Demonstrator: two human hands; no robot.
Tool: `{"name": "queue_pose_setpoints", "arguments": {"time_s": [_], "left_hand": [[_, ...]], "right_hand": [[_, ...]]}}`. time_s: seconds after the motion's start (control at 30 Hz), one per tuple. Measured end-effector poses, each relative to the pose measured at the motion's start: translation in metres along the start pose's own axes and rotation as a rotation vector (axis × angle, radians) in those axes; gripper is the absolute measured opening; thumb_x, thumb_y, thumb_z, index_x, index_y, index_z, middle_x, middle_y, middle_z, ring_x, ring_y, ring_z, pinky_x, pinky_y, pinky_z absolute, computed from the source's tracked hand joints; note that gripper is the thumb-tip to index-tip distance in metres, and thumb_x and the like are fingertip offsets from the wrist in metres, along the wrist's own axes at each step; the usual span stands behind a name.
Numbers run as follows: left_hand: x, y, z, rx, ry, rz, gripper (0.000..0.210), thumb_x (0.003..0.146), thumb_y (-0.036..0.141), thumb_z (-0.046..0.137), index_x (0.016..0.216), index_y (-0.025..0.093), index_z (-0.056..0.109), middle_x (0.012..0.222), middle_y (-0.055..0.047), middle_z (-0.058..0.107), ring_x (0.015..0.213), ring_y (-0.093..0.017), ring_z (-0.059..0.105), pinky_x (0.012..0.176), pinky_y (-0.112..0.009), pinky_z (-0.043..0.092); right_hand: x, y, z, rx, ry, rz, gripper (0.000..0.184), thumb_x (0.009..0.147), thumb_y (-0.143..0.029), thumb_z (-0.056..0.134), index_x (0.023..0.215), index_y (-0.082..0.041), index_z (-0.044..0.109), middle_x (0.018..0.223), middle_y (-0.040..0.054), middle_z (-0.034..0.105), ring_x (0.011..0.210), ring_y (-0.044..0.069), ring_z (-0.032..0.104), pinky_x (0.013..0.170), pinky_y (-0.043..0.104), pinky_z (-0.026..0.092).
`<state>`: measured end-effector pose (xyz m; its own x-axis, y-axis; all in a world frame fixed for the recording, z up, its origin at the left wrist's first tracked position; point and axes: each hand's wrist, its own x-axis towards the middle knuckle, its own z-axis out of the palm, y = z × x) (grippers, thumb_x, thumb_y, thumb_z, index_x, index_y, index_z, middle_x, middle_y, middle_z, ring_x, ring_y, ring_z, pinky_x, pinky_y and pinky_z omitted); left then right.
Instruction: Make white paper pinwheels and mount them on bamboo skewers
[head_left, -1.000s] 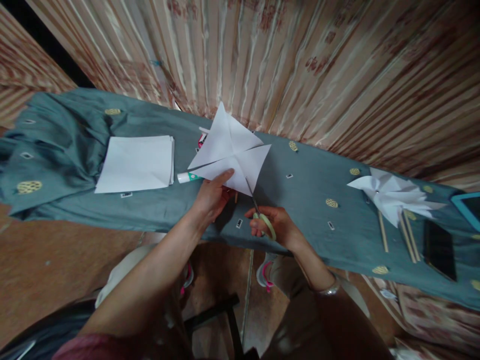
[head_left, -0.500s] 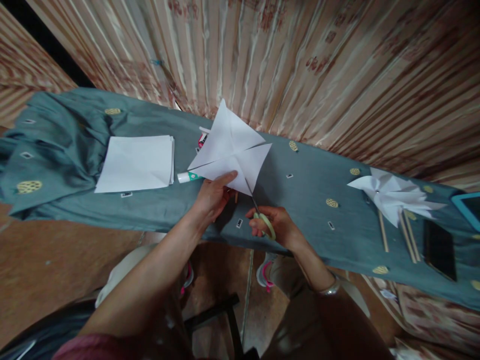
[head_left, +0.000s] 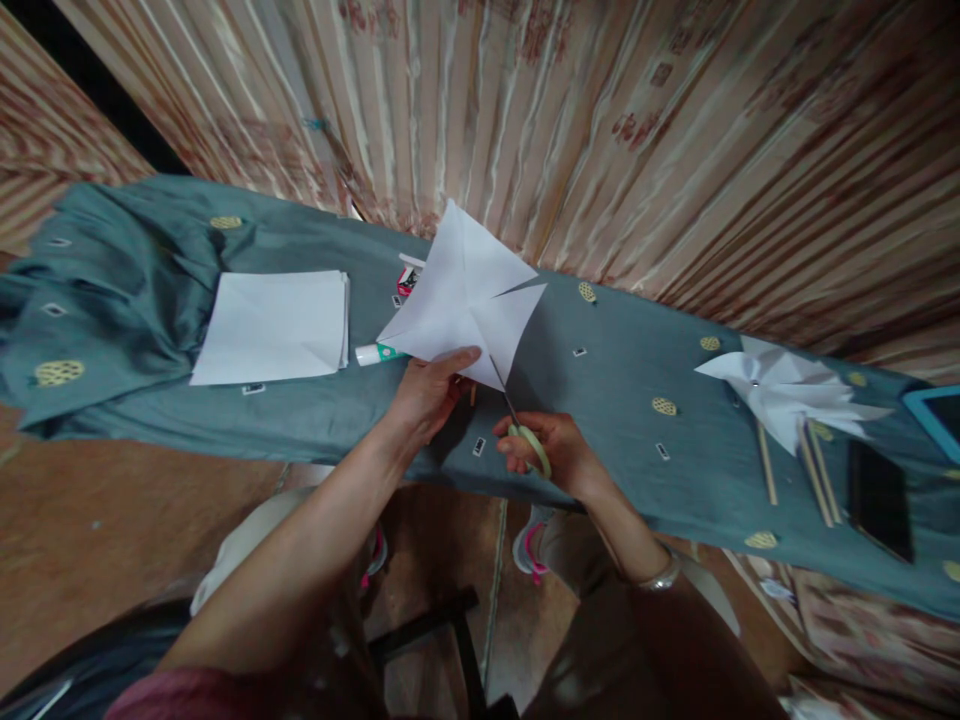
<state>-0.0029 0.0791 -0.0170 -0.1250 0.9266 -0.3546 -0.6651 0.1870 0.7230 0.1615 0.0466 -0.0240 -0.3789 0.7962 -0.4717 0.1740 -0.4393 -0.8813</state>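
Note:
My left hand (head_left: 433, 395) pinches a white square of paper (head_left: 465, 290) near its lower edge, thumb on top and fingers beneath. Slits run inward from the paper's corners, and one at the right gapes open. My right hand (head_left: 551, 450) grips scissors (head_left: 534, 452) with pale green handles. Their blades lie at the paper's bottom corner, along a cut toward the middle. Under the paper's left side, a white and green glue stick (head_left: 379, 354) pokes out. Behind it shows part of a small red box (head_left: 407, 280).
A stack of white paper (head_left: 270, 328) lies on the grey-green cloth (head_left: 615, 400) to the left. Several paper pinwheels (head_left: 787, 390) on sticks rest at the right, beside a black phone (head_left: 879, 498) and a blue-edged object (head_left: 934, 415). A pleated curtain (head_left: 525, 120) hangs behind.
The paper has tilted and shifted slightly to the right, so its right slit gapes wider and the left slit no longer shows clearly. Both hands keep their grips, almost in place.

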Motion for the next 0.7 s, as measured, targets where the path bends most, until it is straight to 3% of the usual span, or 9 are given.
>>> {"name": "queue_pose_setpoints", "arguments": {"time_s": [0.3,0.43,0.7], "left_hand": [[0.000,-0.002,-0.001,-0.020,-0.062,0.018,0.024,0.053,0.011,0.080,0.071,0.018,0.066,0.069,0.001,0.069,0.068,-0.017,0.065,0.063,-0.027,0.050],[-0.003,-0.004,0.000,0.028,-0.050,-0.048,0.020,0.053,0.013,0.081,0.062,0.016,0.063,0.061,0.001,0.065,0.055,-0.013,0.058,0.052,-0.025,0.044],[-0.010,-0.009,0.007,-0.016,-0.031,-0.065,0.027,0.050,0.008,0.080,0.071,0.017,0.065,0.069,0.001,0.069,0.061,-0.014,0.060,0.061,-0.026,0.049]], "right_hand": [[-0.001,-0.003,0.001,0.012,-0.003,0.006,0.044,0.052,-0.050,0.085,0.073,-0.017,0.065,0.049,-0.0046,0.059,0.043,0.009,0.050,0.044,0.024,0.039],[-0.002,-0.005,0.002,-0.001,0.015,-0.001,0.047,0.049,-0.052,0.085,0.072,-0.017,0.064,0.048,-0.0049,0.059,0.043,0.009,0.050,0.045,0.023,0.040],[-0.001,-0.006,0.001,-0.030,0.027,-0.042,0.048,0.054,-0.057,0.081,0.074,-0.018,0.064,0.051,-0.0041,0.060,0.045,0.009,0.050,0.047,0.024,0.040]]}}
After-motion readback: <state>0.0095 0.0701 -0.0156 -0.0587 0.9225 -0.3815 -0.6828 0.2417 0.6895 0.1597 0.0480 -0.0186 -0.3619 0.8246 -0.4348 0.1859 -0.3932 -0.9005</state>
